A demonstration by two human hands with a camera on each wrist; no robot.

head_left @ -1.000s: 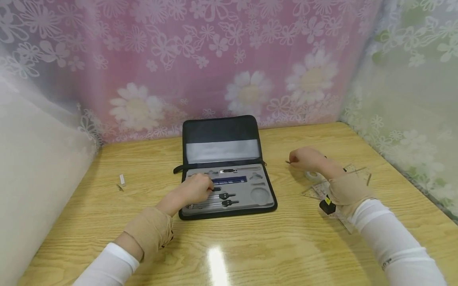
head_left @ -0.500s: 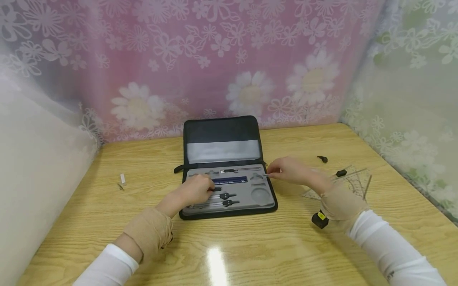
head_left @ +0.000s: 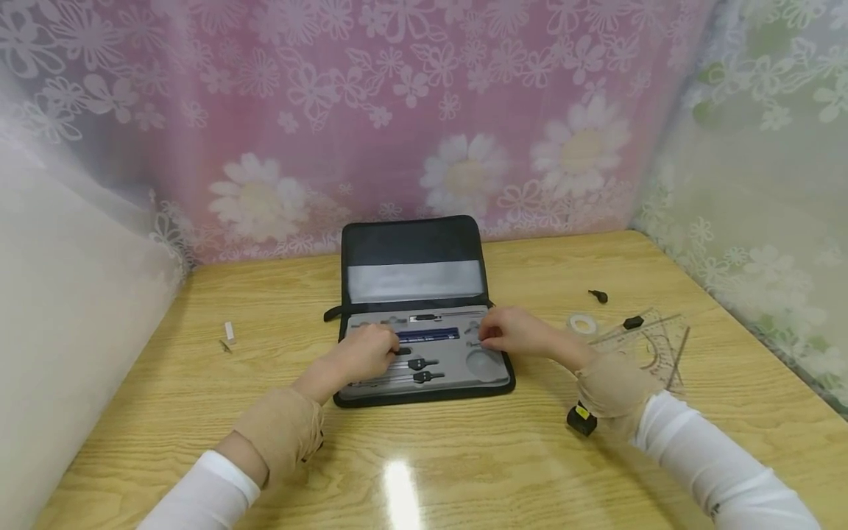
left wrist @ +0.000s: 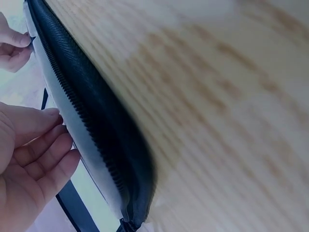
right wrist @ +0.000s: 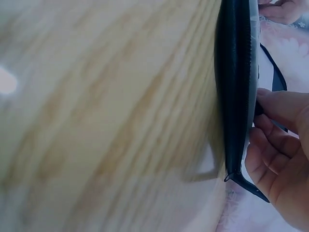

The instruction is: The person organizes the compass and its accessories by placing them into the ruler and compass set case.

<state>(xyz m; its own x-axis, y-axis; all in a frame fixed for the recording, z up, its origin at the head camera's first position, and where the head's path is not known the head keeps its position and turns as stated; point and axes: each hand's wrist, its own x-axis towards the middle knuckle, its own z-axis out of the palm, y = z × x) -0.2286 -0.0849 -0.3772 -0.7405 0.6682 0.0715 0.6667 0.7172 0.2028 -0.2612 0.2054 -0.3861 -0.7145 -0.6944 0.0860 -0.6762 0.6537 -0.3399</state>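
A black zip case (head_left: 424, 397) lies unfolded, its grey moulded tray (head_left: 457, 375) facing up. My left hand (head_left: 364, 349) reaches over the tray's left part, pinching a small black piece (head_left: 403, 351) mostly covered by its fingers. Two compasses (head_left: 421, 364) lie just below it, and a blue strip with white lettering (head_left: 429, 336) above. At the tray's right side, my right hand (head_left: 513, 331) pinches a small dark piece (right wrist: 259, 108) over the shaped recesses; its kind cannot be told. A round recess (head_left: 485, 366) lies below that hand.
To the right are a white ring (head_left: 582, 324), clear drawing plates (head_left: 656, 346), a small black part (head_left: 598, 296) and a black block with a yellow label (head_left: 583, 419). A white bar (head_left: 229, 331) and a tiny metal piece (head_left: 227, 346) lie left.
My right hand has moved left from the table by the drawing plates to the tray's right side, carrying a small thin piece. The left hand has stayed in place.
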